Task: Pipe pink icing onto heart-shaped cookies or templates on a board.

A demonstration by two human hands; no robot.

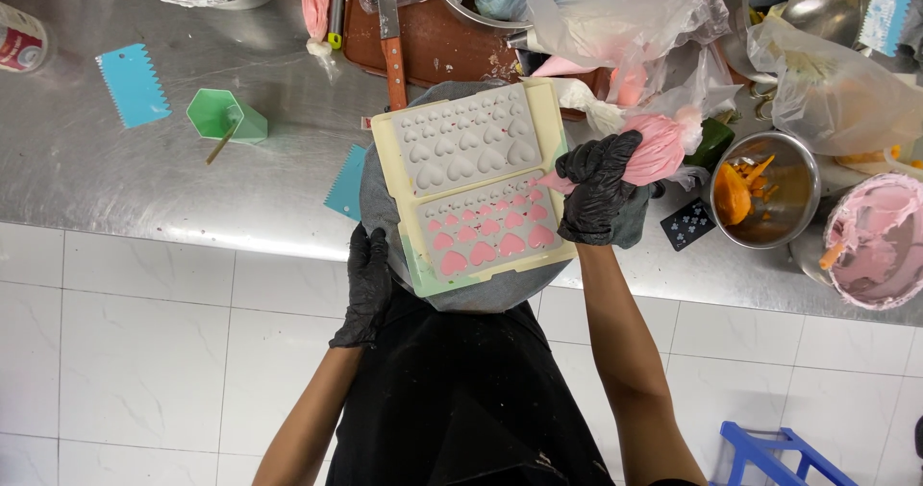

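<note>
A cream board (553, 140) carries two grey heart-shaped moulds: the far mould (463, 140) has bare cavities, the near mould (488, 233) has pink-filled hearts. The board rests on a round grey turntable (490, 294) at the steel counter's front edge. My right hand (598, 186), in a black glove, squeezes a pink piping bag (661, 146) with its tip at the near mould's right edge. My left hand (367, 284), also gloved, grips the turntable's left rim.
A green cup with a stick (227, 116), blue toothed scrapers (133, 84), a knife on a brown tray (392, 53), a steel bowl with orange pieces (761, 186), a bowl of pink cream (880, 241), plastic bags (836, 82). White tiled floor, blue stool (769, 452).
</note>
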